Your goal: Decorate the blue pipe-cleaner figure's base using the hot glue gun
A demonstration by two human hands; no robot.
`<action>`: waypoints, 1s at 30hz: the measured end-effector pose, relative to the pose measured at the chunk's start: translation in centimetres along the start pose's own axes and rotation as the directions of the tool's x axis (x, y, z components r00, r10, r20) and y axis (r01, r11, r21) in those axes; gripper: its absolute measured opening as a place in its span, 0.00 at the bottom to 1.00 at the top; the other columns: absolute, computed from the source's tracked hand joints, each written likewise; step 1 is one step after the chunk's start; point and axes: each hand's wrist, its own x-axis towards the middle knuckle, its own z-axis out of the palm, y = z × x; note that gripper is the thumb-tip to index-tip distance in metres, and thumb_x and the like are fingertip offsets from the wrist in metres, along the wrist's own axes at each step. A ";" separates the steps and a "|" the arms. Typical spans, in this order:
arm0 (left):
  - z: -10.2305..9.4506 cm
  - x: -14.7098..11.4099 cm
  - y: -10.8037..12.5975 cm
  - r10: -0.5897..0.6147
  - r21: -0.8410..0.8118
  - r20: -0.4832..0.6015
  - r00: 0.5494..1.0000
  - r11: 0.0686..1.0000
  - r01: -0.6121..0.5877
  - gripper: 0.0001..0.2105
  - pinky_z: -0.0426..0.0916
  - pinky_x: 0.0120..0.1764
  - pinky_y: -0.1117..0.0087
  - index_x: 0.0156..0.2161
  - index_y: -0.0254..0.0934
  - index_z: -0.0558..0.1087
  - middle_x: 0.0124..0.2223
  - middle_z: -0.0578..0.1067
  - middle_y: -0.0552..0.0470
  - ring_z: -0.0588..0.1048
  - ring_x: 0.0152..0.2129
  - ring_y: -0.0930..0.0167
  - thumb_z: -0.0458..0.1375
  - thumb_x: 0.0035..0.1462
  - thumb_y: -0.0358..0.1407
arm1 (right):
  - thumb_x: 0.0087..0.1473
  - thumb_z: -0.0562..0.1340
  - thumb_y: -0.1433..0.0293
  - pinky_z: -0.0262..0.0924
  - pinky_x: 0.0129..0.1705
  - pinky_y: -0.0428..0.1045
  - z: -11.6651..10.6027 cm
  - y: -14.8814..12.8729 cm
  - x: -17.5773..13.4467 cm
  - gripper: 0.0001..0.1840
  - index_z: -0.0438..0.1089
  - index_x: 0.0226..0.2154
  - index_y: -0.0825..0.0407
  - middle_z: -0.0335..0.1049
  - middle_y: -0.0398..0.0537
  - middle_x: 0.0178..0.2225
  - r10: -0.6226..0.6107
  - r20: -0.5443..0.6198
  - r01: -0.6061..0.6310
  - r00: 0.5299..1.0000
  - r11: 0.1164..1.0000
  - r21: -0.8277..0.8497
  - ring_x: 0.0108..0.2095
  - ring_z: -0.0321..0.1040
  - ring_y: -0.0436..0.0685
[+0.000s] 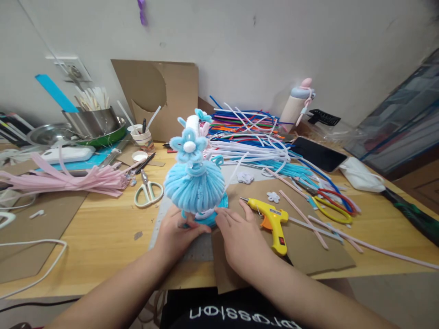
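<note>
A light-blue pipe-cleaner craft [194, 185] stands upright before me, with a puffed ribbed body, a blue flower with a white centre [189, 146] and smaller flowers on top. Beneath it is a flat round blue coiled base [222, 201]. My left hand [178, 233] is closed on the left front of this base, thumb along its front edge. On the right side, the bent fingers of my right hand [242, 233] grip the base's edge, with one finger raised. The body partly hides the left fingertips. A yellow glue gun [276, 219] lies just right of my right hand.
White-handled scissors [148, 192] lie left of the craft. Bundled pipe cleaners [247, 132] fill the back; a pink bunch [75, 180] lies left. Cardboard [308, 246] is under the glue gun. Yellow-red pliers [331, 208], a phone [318, 153] and a bottle [295, 107] stand or lie right.
</note>
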 end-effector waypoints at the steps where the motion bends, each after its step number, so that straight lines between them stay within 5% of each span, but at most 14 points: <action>1: 0.0 0.1 0.0 0.015 0.015 0.000 1.000 1.000 -0.015 0.16 0.70 0.33 0.65 0.20 0.39 0.71 0.26 0.75 0.55 0.74 0.28 0.70 0.63 0.50 0.47 | 0.51 0.48 0.81 0.31 0.63 0.66 0.0 0.0 0.0 0.21 0.67 0.45 0.57 0.66 0.55 0.55 0.002 0.004 -0.002 1.000 1.000 0.001 0.57 0.60 0.59; 6: -0.1 0.2 0.0 0.156 0.003 0.134 0.979 0.988 -0.157 0.06 0.71 0.37 0.65 0.33 0.41 0.77 0.32 0.79 0.53 0.76 0.32 0.69 0.58 0.58 0.38 | 0.51 0.48 0.82 0.30 0.63 0.67 -0.3 0.0 0.1 0.23 0.66 0.48 0.57 0.64 0.56 0.56 0.004 0.023 -0.005 1.000 1.000 0.009 0.57 0.59 0.59; 10: -0.5 0.1 0.4 0.260 -0.058 0.231 0.938 0.966 -0.253 0.13 0.69 0.45 0.62 0.46 0.40 0.73 0.44 0.78 0.48 0.75 0.43 0.67 0.50 0.60 0.28 | 0.52 0.48 0.81 0.30 0.63 0.66 -0.3 -0.1 0.2 0.23 0.66 0.48 0.57 0.66 0.54 0.55 0.007 0.027 -0.007 1.000 1.000 0.015 0.57 0.59 0.59; 14: -0.2 0.1 0.4 0.108 0.200 0.167 0.980 0.970 -0.141 0.10 0.68 0.44 0.55 0.43 0.39 0.74 0.41 0.78 0.46 0.74 0.41 0.62 0.53 0.58 0.32 | 0.52 0.48 0.81 0.30 0.63 0.66 -0.2 0.0 0.2 0.23 0.66 0.48 0.57 0.66 0.55 0.55 0.000 0.025 0.000 1.000 1.000 0.008 0.57 0.59 0.59; 17: 0.7 0.2 0.2 0.026 0.230 0.202 0.979 0.970 -0.074 0.09 0.69 0.42 0.57 0.41 0.40 0.75 0.39 0.78 0.47 0.75 0.39 0.62 0.54 0.58 0.36 | 0.51 0.48 0.81 0.30 0.63 0.66 -0.3 0.0 0.2 0.23 0.66 0.49 0.58 0.66 0.56 0.55 -0.002 0.033 0.002 0.999 1.000 0.003 0.57 0.58 0.59; 24: 0.9 0.1 -0.1 0.158 0.250 0.234 0.959 0.944 -0.217 0.13 0.70 0.37 0.62 0.44 0.44 0.76 0.41 0.77 0.47 0.75 0.36 0.64 0.51 0.59 0.32 | 0.51 0.49 0.81 0.28 0.64 0.66 -0.4 0.0 0.1 0.24 0.65 0.50 0.58 0.66 0.56 0.55 0.001 0.042 -0.001 0.999 1.000 0.012 0.58 0.58 0.59; 30: 0.4 0.1 0.1 0.158 0.327 0.201 0.967 0.920 -0.218 0.13 0.69 0.34 0.61 0.46 0.41 0.75 0.38 0.77 0.46 0.75 0.34 0.62 0.53 0.57 0.32 | 0.52 0.48 0.80 0.28 0.64 0.65 -0.4 0.0 0.1 0.24 0.66 0.50 0.58 0.64 0.56 0.56 0.001 0.046 -0.002 0.999 1.000 0.022 0.58 0.58 0.59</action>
